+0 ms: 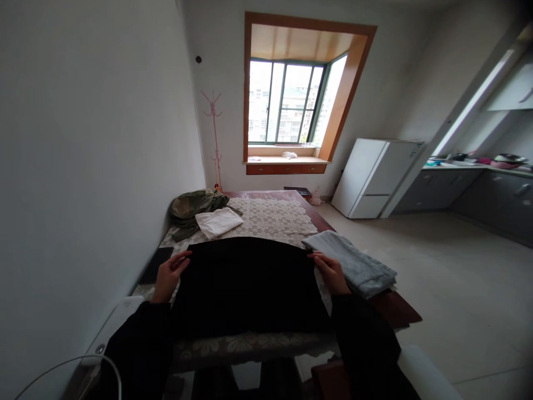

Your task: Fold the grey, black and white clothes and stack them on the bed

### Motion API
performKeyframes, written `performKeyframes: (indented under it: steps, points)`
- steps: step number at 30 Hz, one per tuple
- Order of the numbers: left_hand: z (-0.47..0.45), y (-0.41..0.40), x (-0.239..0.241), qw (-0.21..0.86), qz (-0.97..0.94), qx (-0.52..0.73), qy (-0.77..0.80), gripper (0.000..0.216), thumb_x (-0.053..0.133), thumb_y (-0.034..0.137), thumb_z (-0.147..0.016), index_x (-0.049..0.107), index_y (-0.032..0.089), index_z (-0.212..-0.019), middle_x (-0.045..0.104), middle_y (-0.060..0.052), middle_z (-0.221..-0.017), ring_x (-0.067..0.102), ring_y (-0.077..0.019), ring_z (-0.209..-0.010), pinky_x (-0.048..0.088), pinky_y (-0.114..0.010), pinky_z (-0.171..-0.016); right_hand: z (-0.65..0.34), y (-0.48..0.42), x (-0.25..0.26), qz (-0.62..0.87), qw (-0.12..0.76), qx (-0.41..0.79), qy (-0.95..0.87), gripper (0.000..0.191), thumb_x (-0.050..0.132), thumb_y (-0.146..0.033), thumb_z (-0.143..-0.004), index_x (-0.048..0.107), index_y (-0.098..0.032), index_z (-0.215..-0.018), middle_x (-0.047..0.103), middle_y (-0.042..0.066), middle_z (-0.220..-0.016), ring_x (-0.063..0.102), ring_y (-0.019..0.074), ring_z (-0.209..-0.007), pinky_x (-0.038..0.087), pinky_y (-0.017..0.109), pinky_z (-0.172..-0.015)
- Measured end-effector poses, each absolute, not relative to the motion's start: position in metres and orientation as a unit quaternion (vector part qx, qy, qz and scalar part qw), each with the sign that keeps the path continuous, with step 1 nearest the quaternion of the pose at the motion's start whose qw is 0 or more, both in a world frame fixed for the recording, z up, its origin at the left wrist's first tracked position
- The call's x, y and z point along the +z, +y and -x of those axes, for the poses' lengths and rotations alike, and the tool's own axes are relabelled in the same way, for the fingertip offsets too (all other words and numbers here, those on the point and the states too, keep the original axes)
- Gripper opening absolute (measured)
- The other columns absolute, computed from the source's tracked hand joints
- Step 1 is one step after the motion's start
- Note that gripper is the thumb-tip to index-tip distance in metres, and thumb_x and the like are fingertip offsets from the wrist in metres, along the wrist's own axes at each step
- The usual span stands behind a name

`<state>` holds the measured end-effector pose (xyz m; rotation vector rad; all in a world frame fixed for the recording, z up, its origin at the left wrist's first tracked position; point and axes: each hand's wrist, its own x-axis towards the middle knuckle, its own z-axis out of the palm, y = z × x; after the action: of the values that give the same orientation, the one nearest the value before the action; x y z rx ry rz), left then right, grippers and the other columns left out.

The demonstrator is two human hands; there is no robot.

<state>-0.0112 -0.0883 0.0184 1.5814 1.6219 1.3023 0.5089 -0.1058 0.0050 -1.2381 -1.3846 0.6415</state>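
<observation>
A black garment (pixel 250 286) spreads over the near part of the table, its far edge stretched between my hands; what kind of garment it is does not show. At its far left corner, my left hand (pixel 169 275) pinches the fabric between thumb and fingers. My right hand (pixel 331 272) pinches the far right corner the same way. Just beyond my right hand lies a folded pair of light blue-grey jeans (pixel 352 264). A folded white cloth (pixel 219 222) rests past the garment's far edge, on the left.
A lace tablecloth (pixel 272 216) covers the dark red table (pixel 316 214). An olive-green backpack (pixel 194 205) sits against the left wall. Beyond are a pink coat stand (pixel 214 128), a window (pixel 287 103) and a white fridge (pixel 370 175). A white cable (pixel 75 360) curves at lower left.
</observation>
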Motion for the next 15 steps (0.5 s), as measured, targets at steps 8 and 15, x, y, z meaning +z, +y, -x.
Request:
performKeyframes:
  steps: [8, 15]
  points:
    - [0.043, -0.268, 0.03, 0.406, -0.413, 0.608, 0.543, 0.045, 0.084, 0.051, -0.058, 0.05, 0.026, -0.072, 0.064, -0.001, -0.083, 0.061, -0.021, -0.074, 0.054, -0.033, -0.064, -0.583, -0.276, -0.014, 0.44, 0.588, 0.454, -0.505, 0.051, 0.072, -0.073, -0.069, 0.059, -0.027, -0.052, 0.058, 0.007, -0.064, 0.059, 0.0247, -0.065, 0.05, 0.042, -0.063]
    - [0.07, -0.376, -0.026, 0.64, -0.476, 0.301, 0.524, 0.048, 0.085, 0.055, -0.053, 0.06, 0.028, -0.084, 0.059, -0.001, -0.079, 0.055, -0.0207, -0.071, 0.047, -0.034, -0.066, -0.581, -0.375, -0.042, 0.393, 0.274, 0.611, -0.63, 0.047, 0.066, -0.069, -0.08, 0.082, -0.027, -0.064, 0.071, 0.013, -0.07, 0.064, 0.0252, -0.067, 0.046, 0.038, -0.066]
